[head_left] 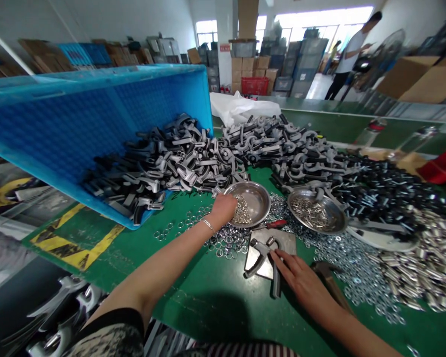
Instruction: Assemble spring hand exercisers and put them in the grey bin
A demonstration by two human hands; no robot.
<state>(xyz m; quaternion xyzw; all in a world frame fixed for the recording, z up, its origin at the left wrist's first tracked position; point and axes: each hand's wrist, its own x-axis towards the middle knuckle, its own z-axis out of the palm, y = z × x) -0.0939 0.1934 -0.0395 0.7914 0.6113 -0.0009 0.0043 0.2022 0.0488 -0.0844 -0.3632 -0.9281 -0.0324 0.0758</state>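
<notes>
My left hand (225,208) is closed at the left rim of a round metal bowl (260,203) that has small metal pieces (242,210) in it. Its fingertips are hidden, so what it pinches cannot be made out. A grey two-handled tool (260,250), its lower ends dark, lies on a flat metal plate (288,240). The fingers of my right hand (301,280) are on this tool near its joint, with the thumb hidden from view. Above the plate lies a red-handled tool (277,224). Shiny rings (226,243) are scattered beside the left bowl.
A tipped blue crate (107,109) spills grey tool parts (186,163). Another heap (275,141) lies behind the bowls. A second bowl (338,220) holds pins. To the right are a hammer (332,285), nuts (353,272), black parts (386,193) and metal cylinders (431,258). A person (351,54) stands far back.
</notes>
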